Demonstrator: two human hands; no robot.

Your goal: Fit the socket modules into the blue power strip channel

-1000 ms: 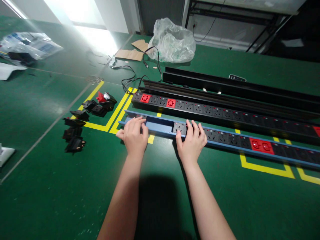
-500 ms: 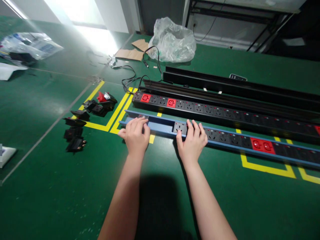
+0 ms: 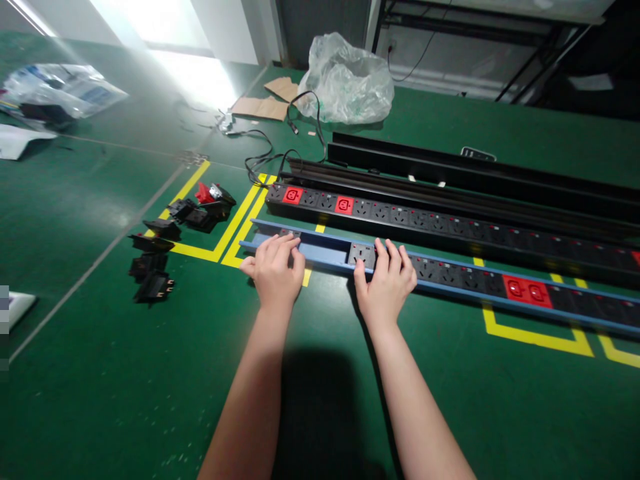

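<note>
A person's two hands work along a blue channel on a green floor. At its left end, the left hand curves over a dark socket module, thumb apart; whether it pinches the module cannot be told. Right of the channel's bare gap, the right hand arches spread fingers over the socket row, probably to steady it; its pressure cannot be judged. Loose modules lie left of the channel, apparently within easy reach. A black strip parallels it beyond.
</note>
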